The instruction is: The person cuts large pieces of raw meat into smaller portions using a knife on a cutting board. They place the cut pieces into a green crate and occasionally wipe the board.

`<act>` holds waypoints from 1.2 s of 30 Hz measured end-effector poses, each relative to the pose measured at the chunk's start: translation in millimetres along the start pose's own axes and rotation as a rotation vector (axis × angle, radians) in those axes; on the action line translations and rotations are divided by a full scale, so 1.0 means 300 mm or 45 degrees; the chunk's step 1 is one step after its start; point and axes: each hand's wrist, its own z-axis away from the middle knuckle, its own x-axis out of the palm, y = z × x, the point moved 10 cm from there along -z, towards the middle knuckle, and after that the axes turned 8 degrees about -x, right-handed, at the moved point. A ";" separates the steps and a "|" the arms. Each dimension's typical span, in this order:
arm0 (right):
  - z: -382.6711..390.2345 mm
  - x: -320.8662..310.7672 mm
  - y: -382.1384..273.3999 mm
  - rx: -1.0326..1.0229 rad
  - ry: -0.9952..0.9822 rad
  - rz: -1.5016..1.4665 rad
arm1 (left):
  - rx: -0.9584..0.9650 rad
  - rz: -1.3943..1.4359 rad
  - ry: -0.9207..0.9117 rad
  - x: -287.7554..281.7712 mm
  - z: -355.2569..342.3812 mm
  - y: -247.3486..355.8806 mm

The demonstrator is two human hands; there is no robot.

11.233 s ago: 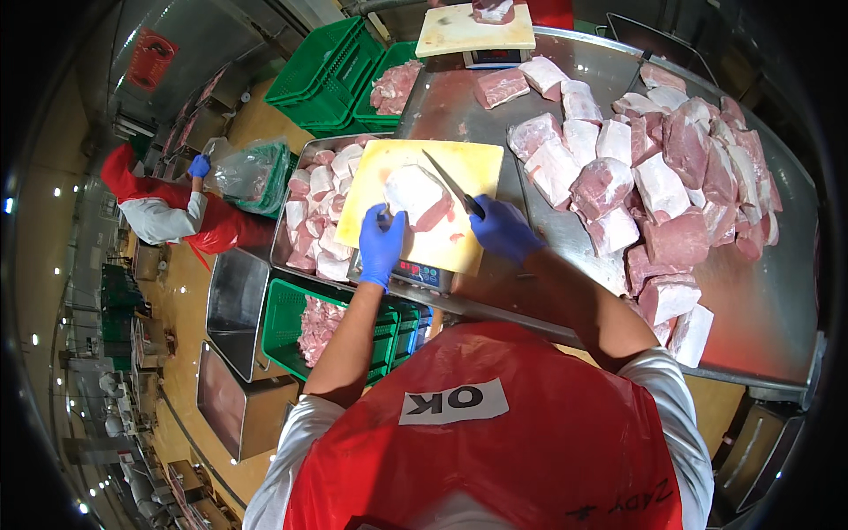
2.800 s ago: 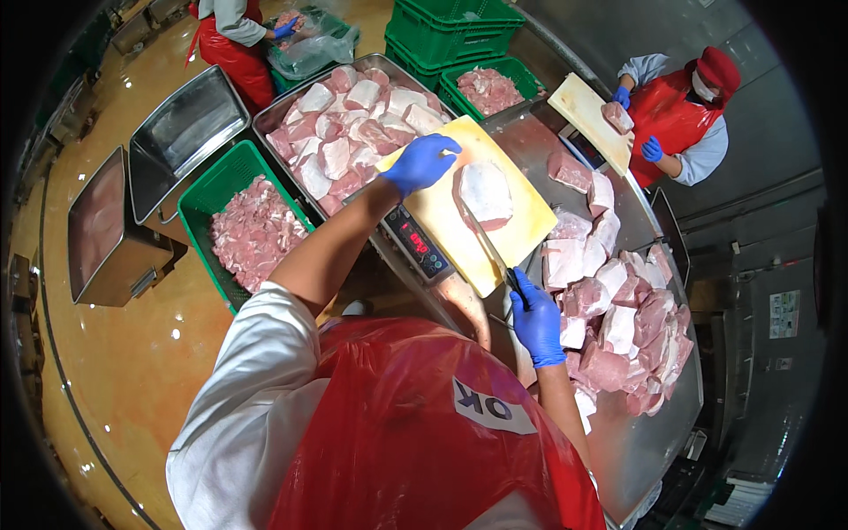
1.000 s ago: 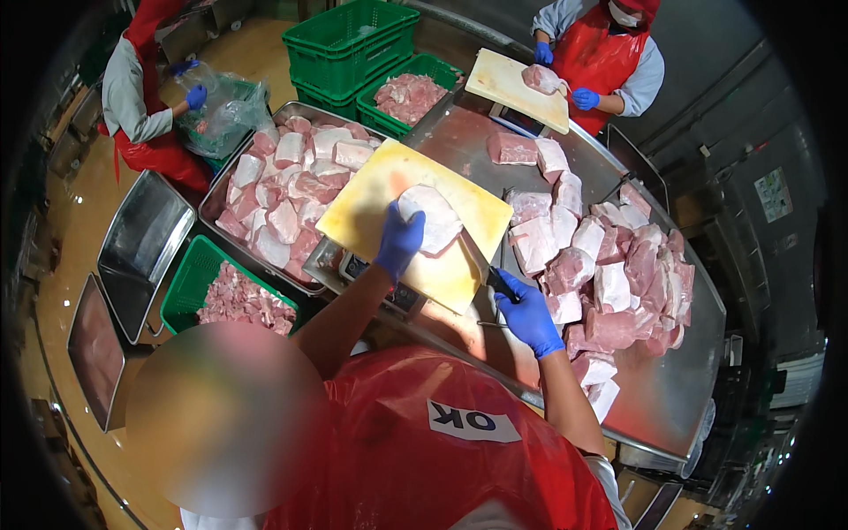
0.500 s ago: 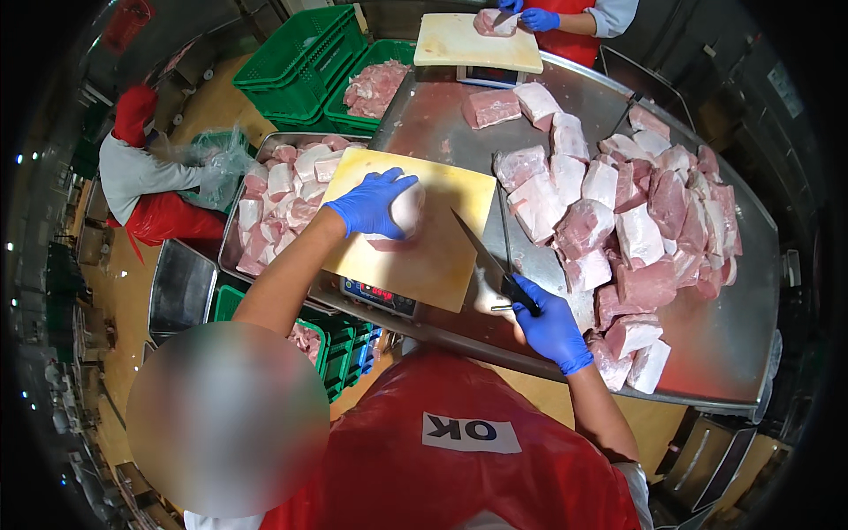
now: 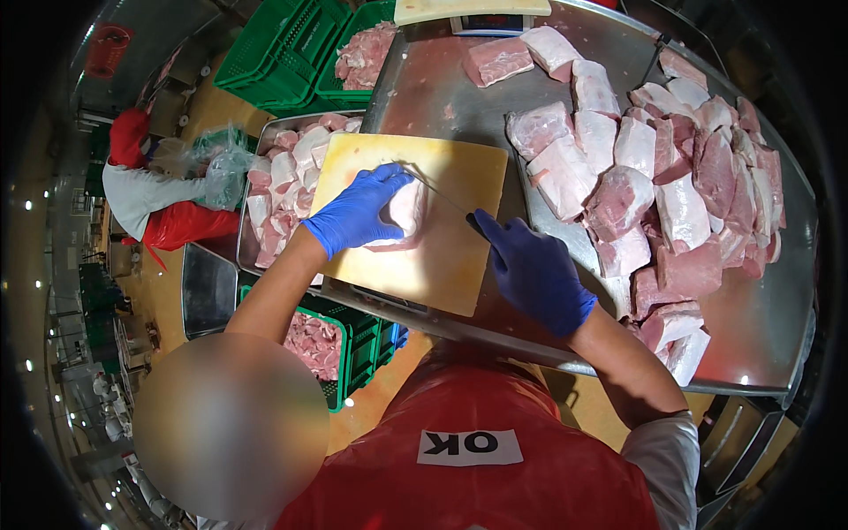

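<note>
My left hand (image 5: 358, 212), in a blue glove, rests over a pale slab of meat (image 5: 406, 221) on the yellow cutting board (image 5: 450, 283), fingers curled onto it and gripping it. My right hand (image 5: 534, 269), also gloved, holds a long knife by its dark handle (image 5: 479, 224) at the board's right side. The thin blade (image 5: 442, 194) points up and left, its tip at the far edge of the slab near my left fingertips. Most of the slab is under my left hand or beside it. The scale beneath the board is almost completely hidden.
A large pile of meat blocks (image 5: 636, 212) covers the steel table (image 5: 751, 336) at right. A steel tray of pieces (image 5: 265, 216) adjoins the board. Green crates (image 5: 265, 53) stand behind, another (image 5: 353, 353) below. A co-worker (image 5: 155, 194) handles clear plastic at left. A second board (image 5: 468, 7) lies beyond.
My right hand has lifted the knife forward and left since half a second ago, bringing its tip to the slab. My left hand, earlier beside the slab, now lies on it. The view has swung round.
</note>
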 end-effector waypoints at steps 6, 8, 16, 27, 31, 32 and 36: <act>-0.058 -0.002 0.016 -0.083 -0.092 0.044 | 0.033 -0.008 0.045 0.018 -0.004 -0.018; -0.126 0.050 0.026 -0.066 -0.133 0.020 | 0.012 0.005 0.035 0.020 -0.005 -0.016; -0.222 0.075 0.039 -0.134 -0.187 0.012 | -0.077 0.048 -0.007 0.024 0.005 -0.034; -0.325 0.214 0.114 -0.292 -0.179 0.022 | -0.073 0.021 -0.040 0.037 0.003 -0.032; -0.176 0.101 0.164 -0.244 -0.114 -0.066 | -0.121 0.004 -0.020 0.036 0.020 -0.037; -0.214 0.152 0.149 -0.283 -0.085 -0.110 | -0.121 -0.008 -0.017 0.037 0.022 -0.035; -0.348 0.267 0.139 -0.276 -0.054 -0.134 | -0.139 -0.004 -0.041 0.032 0.020 -0.020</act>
